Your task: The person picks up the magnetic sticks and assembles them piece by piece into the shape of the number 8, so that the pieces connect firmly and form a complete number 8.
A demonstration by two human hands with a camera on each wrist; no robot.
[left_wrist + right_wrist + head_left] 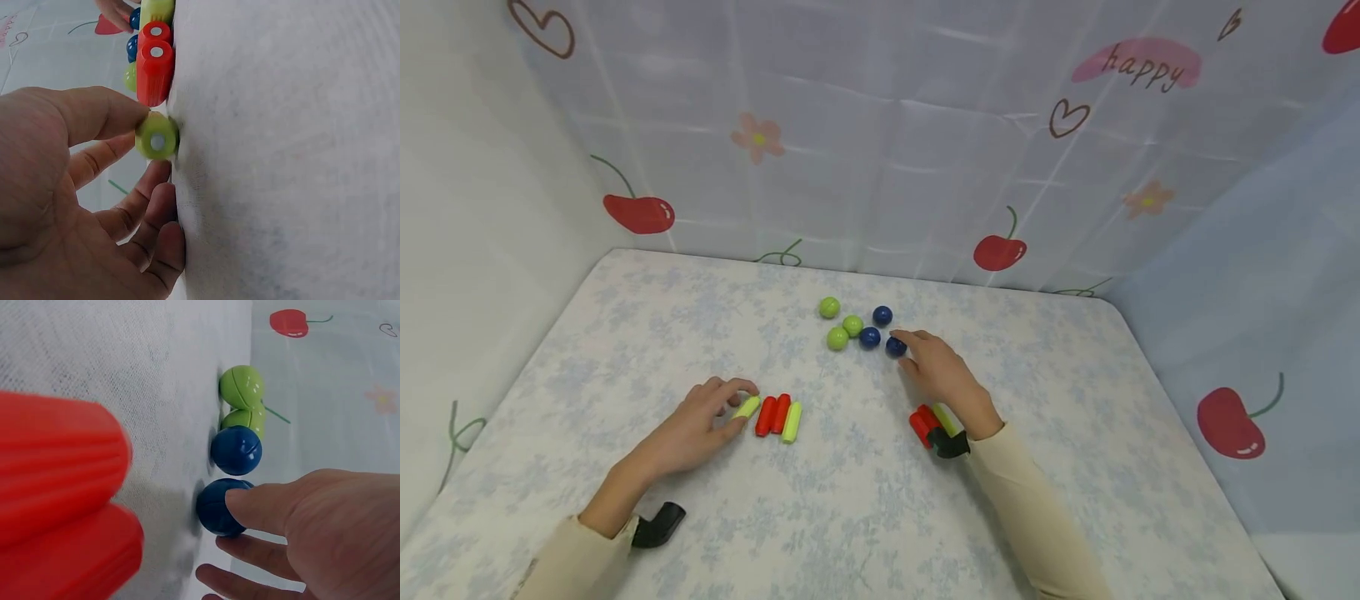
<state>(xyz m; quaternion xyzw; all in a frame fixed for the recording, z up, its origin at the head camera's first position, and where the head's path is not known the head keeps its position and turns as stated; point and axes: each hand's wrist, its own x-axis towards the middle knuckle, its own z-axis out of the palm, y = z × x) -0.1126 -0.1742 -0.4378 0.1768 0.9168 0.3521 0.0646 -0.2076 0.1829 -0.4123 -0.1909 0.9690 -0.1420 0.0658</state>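
Observation:
My left hand (pixel 688 427) pinches a yellow-green ridged stick (pixel 747 407) between thumb and index finger, low at the tabletop; its other fingers rest near the cloth. Just right of it lie two red sticks (pixel 766 416) side by side and another yellow-green stick (pixel 792 422). Farther back, my right hand (pixel 946 375) has thumb and index finger on either side of a glossy dark blue ball (pixel 215 509) resting on the cloth. Two more blue balls (pixel 869 337) sit to its left, next to three light green balls (pixel 837 338).
Below the right wrist are two red sticks (pixel 921 428) and a yellow-green stick (pixel 945 419), partly covered by a black wrist camera (pixel 951 445). A pale floral cloth (pixel 820 517) covers the table. Printed curtains (pixel 865 167) hang at the back and sides.

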